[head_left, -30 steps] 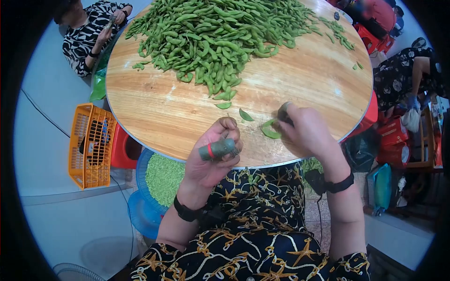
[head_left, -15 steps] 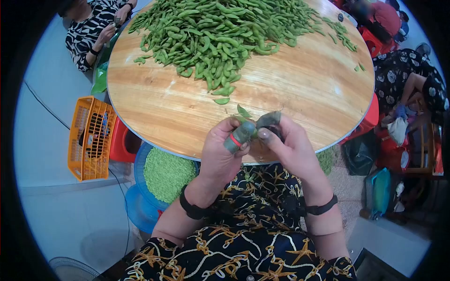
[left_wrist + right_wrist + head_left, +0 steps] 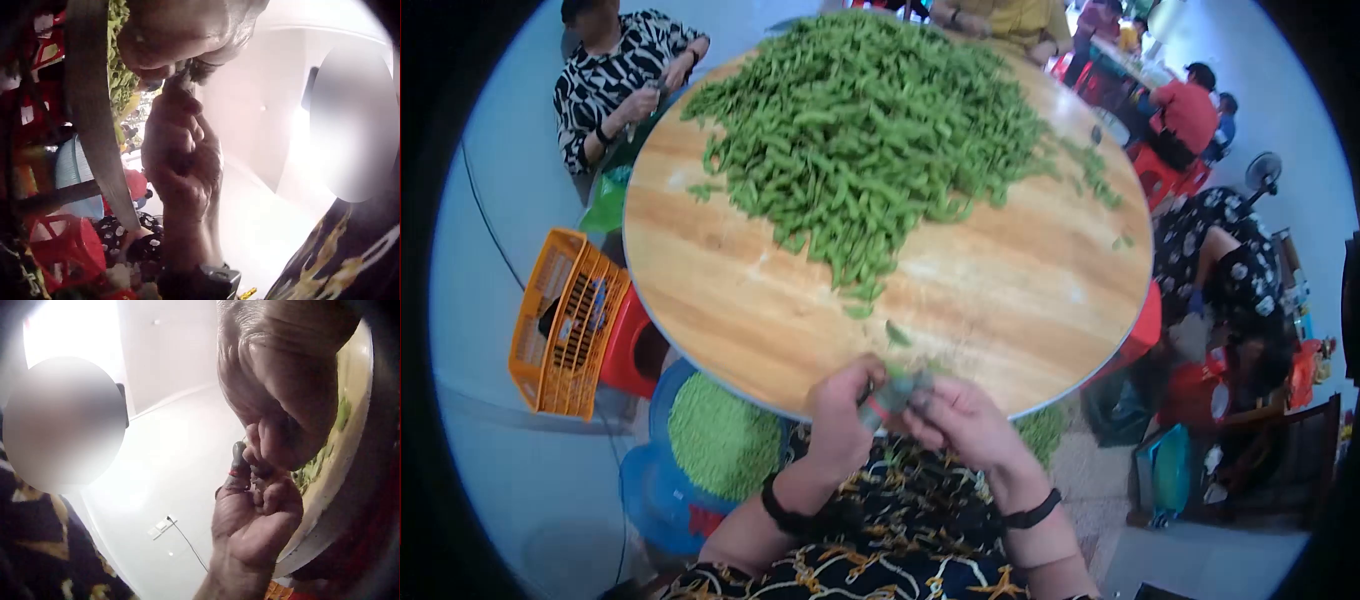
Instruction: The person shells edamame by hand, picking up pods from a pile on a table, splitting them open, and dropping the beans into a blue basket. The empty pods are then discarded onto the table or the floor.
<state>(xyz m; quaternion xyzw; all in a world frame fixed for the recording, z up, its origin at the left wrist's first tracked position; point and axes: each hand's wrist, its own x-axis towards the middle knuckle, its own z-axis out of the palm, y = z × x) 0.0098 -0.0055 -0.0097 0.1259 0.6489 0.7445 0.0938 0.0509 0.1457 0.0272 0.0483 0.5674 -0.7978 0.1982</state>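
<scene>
At the near edge of the round wooden table [image 3: 1020, 290] my two hands meet. My left hand [image 3: 840, 415] holds a green soybean pod [image 3: 895, 370], mostly hidden and blurred among the fingers. A grey-green cover with a red band [image 3: 880, 402] wraps the left thumb. Curled fingers of my right hand [image 3: 970, 425] pinch at the same pod, against the left thumb. In the right wrist view the left hand [image 3: 256, 531] shows its palm below the right fingers. Just beyond the hands lies a loose pod [image 3: 897, 334]; a large heap of soybean pods [image 3: 880, 130] covers the far side.
Below the table's left edge a blue basin [image 3: 662, 405] holds shelled green beans [image 3: 725, 440]. An orange crate [image 3: 550, 340] and a red stool [image 3: 632, 345] stand left. A person in a patterned top [image 3: 625, 85] sits at the left; other people are at the right and back.
My right hand has come from the tabletop with a pod to meet my left hand. Both hands then stay together. The head view has tilted up, showing more of the room.
</scene>
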